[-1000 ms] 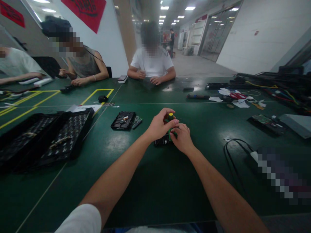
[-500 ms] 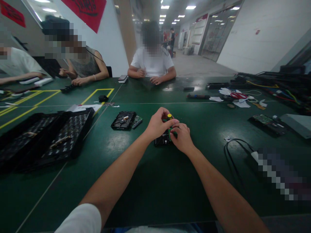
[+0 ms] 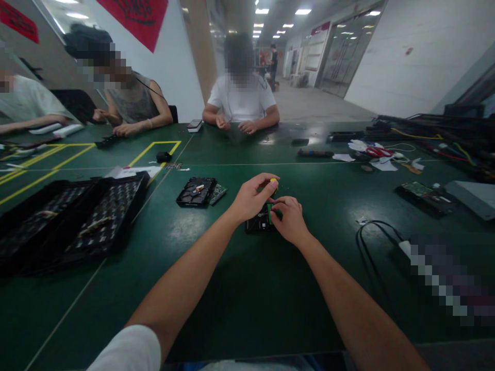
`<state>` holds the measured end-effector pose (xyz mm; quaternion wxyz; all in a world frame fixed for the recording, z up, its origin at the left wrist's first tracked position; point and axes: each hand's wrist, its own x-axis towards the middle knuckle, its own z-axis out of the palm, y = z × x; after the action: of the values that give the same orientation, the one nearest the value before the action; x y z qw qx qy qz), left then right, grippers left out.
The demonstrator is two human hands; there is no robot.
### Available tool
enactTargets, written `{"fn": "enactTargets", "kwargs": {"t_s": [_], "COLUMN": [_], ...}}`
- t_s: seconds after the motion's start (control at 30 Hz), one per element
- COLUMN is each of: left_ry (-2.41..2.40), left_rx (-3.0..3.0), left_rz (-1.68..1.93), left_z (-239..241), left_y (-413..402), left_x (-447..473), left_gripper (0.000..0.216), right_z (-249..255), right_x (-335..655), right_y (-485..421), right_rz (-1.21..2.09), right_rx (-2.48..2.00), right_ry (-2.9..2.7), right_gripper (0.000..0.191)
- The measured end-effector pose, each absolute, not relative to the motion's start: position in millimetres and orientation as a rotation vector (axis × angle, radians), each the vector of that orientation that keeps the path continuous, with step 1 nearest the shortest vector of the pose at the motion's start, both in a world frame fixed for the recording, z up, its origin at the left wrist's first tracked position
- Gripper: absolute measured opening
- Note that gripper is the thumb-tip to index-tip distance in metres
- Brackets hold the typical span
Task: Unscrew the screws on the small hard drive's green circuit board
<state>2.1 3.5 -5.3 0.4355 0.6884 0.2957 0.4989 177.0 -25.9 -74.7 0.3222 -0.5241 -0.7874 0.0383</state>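
Straight ahead on the green table lies a black hard drive with a green circuit board on its upper face, partly covered by my hands. My left hand is closed around a small screwdriver, whose yellow end shows between thumb and fingers. The screwdriver's shaft and tip are hidden. My right hand is closed in a pinch at the green board, beside the left hand. What its fingertips grip there is too covered to make out.
Left of my hands sit another hard drive and a loose circuit board. A black open case lies farther left. To the right are a drive with a board, a grey box and a black cable. Co-workers sit opposite.
The left hand's grip has shifted on the screwdriver, and its yellow end now sits slightly farther right between thumb and fingers. My right hand and the hard drive stay nearly in place.
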Motion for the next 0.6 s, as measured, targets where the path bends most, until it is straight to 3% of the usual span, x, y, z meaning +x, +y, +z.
{"fn": "enactTargets", "kwargs": {"t_s": [0.6], "left_ry": [0.673], "left_rx": [1.704], "left_rz": [1.212], "left_z": [-6.2], "left_y": [3.7], "left_x": [3.3], "left_gripper": [0.037], "right_z": [-66.1], "right_x": [179.8], "right_y": [-28.9], "right_rz": [0.121], "right_rx": [-1.28], "right_ry": [-2.007], "right_gripper": [0.011]}}
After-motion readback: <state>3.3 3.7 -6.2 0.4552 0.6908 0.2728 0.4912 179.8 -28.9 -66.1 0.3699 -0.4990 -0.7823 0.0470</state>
